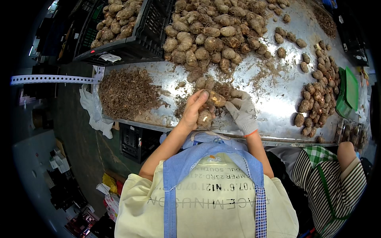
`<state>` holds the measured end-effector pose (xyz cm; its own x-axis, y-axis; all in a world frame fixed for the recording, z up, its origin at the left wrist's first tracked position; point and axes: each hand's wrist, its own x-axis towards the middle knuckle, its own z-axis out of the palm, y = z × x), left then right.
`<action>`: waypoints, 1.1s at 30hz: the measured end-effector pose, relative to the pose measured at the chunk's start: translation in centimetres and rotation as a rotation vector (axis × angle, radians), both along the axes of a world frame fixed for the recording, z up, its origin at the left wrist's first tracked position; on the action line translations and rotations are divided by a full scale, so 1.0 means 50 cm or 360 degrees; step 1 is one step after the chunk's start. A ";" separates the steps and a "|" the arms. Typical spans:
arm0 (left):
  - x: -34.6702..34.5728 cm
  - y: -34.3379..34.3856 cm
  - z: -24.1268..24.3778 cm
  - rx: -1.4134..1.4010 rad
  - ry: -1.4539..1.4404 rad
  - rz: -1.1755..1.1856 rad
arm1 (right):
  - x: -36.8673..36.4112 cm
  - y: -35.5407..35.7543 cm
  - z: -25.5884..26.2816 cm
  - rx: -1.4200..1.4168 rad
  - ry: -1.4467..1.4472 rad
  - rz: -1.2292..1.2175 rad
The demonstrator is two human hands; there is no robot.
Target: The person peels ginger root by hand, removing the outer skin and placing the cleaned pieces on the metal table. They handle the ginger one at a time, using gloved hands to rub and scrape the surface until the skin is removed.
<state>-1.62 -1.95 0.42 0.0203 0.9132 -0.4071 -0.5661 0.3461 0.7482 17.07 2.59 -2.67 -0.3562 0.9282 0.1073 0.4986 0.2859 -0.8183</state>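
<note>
My bare left hand (194,109) grips a brown taro corm (216,98), its thumb laid along the top. Pale peeled patches show on that corm. A second, rounder corm (204,118) sits just below, against the fingers of the same hand; whether they hold it is hidden. My right hand (242,111) wears a grey knit glove with an orange cuff. Its thumb and bent fingers meet the corm's right end; whether they pinch it or some root fibre cannot be made out. Loose corms (205,82) and dark root fibres (223,89) lie just beyond both hands.
A large heap of hairy taro corms (211,31) covers the metal table (273,104) ahead. Root trimmings (128,93) are piled at left, below a black crate (128,49) of corms. Smoother corms (317,95) lie right, beside a green basket (348,92). A co-worker (330,184) is at right.
</note>
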 end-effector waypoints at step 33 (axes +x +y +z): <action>0.049 0.042 -0.016 -0.0231 0.0068 -0.0361 | 0.007 0.010 0.057 -0.1403 0.0898 0.0084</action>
